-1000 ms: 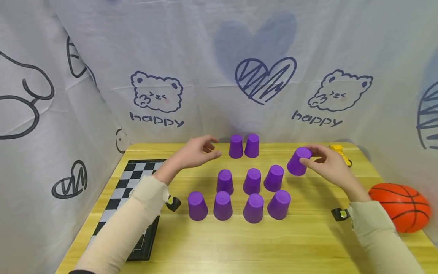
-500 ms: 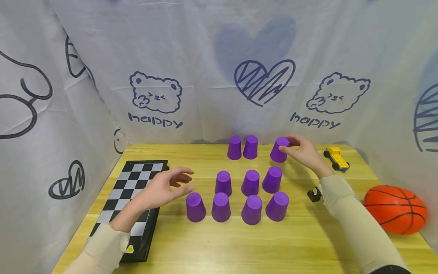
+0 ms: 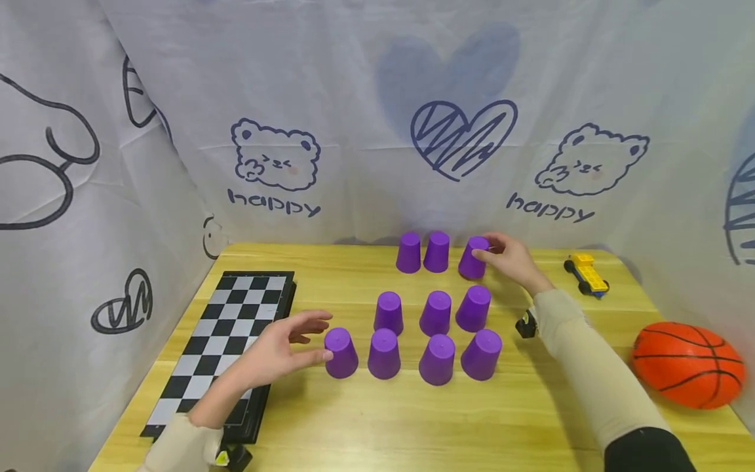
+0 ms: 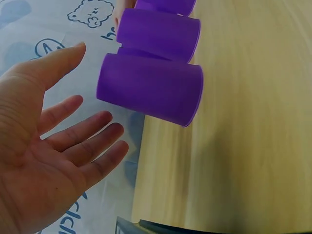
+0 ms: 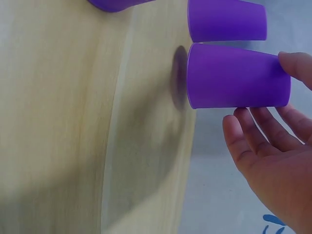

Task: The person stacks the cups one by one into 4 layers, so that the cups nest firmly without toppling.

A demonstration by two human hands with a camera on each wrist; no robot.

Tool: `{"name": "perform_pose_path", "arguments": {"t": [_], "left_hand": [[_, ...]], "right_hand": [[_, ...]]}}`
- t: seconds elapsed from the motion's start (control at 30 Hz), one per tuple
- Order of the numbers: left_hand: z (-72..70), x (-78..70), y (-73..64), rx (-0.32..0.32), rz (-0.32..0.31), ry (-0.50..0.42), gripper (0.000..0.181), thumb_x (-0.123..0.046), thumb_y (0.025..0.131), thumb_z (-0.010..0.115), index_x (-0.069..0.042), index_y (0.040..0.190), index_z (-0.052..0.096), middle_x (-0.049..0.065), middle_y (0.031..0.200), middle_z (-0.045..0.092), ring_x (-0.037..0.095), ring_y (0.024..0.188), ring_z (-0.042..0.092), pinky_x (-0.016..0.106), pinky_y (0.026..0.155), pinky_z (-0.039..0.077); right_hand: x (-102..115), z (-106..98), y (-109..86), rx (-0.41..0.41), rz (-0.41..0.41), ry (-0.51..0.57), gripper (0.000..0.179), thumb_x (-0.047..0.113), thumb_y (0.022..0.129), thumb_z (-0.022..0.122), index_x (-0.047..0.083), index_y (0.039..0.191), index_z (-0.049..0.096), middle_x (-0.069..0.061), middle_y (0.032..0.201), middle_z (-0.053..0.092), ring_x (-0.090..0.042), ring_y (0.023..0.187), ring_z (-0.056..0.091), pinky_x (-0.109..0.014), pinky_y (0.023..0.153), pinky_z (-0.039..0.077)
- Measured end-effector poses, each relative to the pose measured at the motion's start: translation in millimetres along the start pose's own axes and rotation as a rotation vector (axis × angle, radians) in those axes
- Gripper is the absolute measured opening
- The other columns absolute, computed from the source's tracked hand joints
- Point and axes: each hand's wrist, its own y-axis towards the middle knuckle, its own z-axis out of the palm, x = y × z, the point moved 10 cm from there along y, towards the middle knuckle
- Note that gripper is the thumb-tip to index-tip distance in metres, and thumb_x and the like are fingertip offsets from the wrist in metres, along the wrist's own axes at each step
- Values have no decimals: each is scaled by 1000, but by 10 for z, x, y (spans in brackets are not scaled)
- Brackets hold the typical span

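- Purple and mouth-down, the held cup (image 3: 474, 257) is to the right of the chessboard (image 3: 230, 314), about level with its far edge.
- Right grip (image 3: 512, 259), a bare hand: pinching the held cup between thumb and fingers; whether its rim meets the bench (image 3: 366, 419) I cannot tell.
- Left grip (image 3: 276, 351), also bare: released, fingers spread, over the chessboard's right edge, thumb just beside the nearest front-row cup (image 3: 341, 353).
- Other cups (image 3: 435, 313), purple and mouth-down: all right of the chessboard, two at the back, three midway, four in front.
- Yellow toy truck (image 3: 586, 274): well right of the chessboard, near its far-edge level.
- Orange-red ball (image 3: 689, 365), black-lined: well right of the chessboard, roughly level with its middle.
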Motion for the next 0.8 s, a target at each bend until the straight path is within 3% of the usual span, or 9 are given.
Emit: {"name": "perform_pose_path", "arguments": {"t": [0.27,0.8], "left_hand": [[120,77,-16,5,-17,-48,66,-35,89,86,-13,146,59,6,138,71,28,126,69,52,105,57],[213,113,30,2,-1,-58,65,-32,89,86,-9,144,60,9,137,70,27,119,72,45,102,60]], "right_hand": [[-47,58,99,-6,18,-5,57,32,101,72,-1,144,57,-27,141,63,-44,127,61,-55,113,49],[-50,127,206,16,13,14,57,31,101,72,0,146,56,-27,141,62,-44,127,61,-56,112,50]]}}
